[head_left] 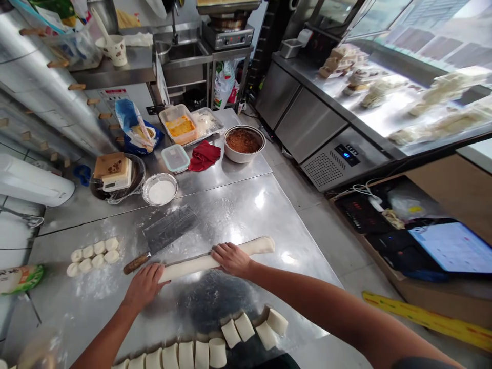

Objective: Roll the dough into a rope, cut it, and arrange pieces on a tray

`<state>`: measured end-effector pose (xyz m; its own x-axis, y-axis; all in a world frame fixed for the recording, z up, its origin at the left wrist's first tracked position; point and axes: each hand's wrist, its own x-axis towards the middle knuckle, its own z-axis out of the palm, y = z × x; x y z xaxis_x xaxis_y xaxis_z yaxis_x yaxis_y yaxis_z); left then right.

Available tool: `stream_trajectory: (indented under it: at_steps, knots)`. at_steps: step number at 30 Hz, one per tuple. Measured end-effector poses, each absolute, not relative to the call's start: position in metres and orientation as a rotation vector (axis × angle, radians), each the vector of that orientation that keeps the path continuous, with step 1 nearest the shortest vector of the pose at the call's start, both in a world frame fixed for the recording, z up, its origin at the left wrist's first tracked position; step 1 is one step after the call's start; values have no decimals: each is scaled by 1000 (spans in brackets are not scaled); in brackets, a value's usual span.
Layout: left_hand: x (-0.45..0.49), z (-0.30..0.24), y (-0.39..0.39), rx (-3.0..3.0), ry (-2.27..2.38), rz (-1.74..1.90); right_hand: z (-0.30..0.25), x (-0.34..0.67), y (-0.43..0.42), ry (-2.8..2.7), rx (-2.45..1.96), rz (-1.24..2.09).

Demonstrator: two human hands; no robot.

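A long pale dough roll [192, 266] lies slantwise across the steel table. My left hand [145, 283] cups its left end, the thumb on the near side. Farther along, my right hand [232, 259] is wrapped over the roll, which sticks out beyond it to the right. Just behind the roll rests a cleaver with a broad blade [171, 228] and a wooden handle [136, 263], close to my left fingers. Cut dough pieces [186, 354] stand in a row at the near edge, with several more [244, 326] to their right.
Small dough pieces [96, 255] sit on flour at left. Behind are a bowl of flour [160, 190], a scale [117, 177], a lidded container [176, 158], a red cloth [205, 155] and a pot of brown filling [245, 143]. The table's right edge [307, 225] borders the floor.
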<state>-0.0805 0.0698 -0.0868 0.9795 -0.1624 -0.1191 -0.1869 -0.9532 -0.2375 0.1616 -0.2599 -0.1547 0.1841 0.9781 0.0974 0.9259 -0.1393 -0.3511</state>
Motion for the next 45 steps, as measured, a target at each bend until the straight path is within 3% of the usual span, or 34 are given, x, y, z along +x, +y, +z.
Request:
stream_trajectory:
  at_steps: [7, 11, 17, 28, 38, 45]
  knots:
    - [-85, -74, 52, -2917, 36, 204, -167, 200, -336, -1602, -2255, 189]
    - [-34, -73, -49, -3014, -205, 114, -180, 235, -394, -1555, -2260, 155]
    - [80, -115, -190, -3112, 13, 151, -202, 247, -404, -1519, -2134, 126]
    - [82, -128, -168, -2996, 254, 140, -216, 248, -420, -1467, -2094, 135]
    - [105, -124, -198, -3016, 178, 167, -187, 245, -401, -1555, -2122, 233]
    - [73, -119, -159, -2950, 127, 132, -194, 241, -393, -1555, -2165, 171]
